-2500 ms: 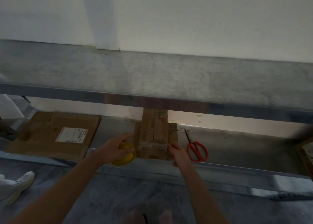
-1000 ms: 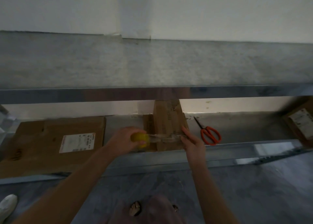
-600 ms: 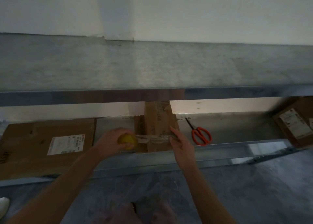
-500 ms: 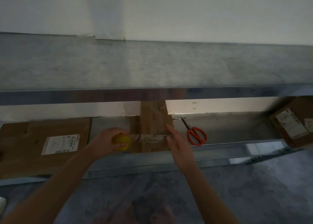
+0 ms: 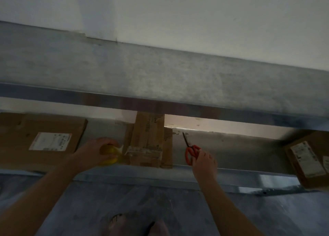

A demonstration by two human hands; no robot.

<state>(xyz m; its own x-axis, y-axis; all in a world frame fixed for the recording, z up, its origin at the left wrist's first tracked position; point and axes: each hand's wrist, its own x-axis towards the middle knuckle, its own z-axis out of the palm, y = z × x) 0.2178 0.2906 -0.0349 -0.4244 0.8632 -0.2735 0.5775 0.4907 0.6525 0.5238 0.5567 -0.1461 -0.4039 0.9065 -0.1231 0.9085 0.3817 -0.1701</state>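
Red scissors [image 5: 191, 153] now under the right hand [image 5: 204, 161], moved off the box [image 5: 149, 139] edge, fingers curling onto the handles; left hand [image 5: 94, 152] fingers still clamp the yellow tape roll [image 5: 108, 153] left of the box on the shelf [image 5: 231, 146], so strip laid, cut likely next.

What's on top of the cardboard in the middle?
A strip of clear tape crosses the cardboard, running to the yellow roll beside it. Whatever lies under the cardboard is covered.
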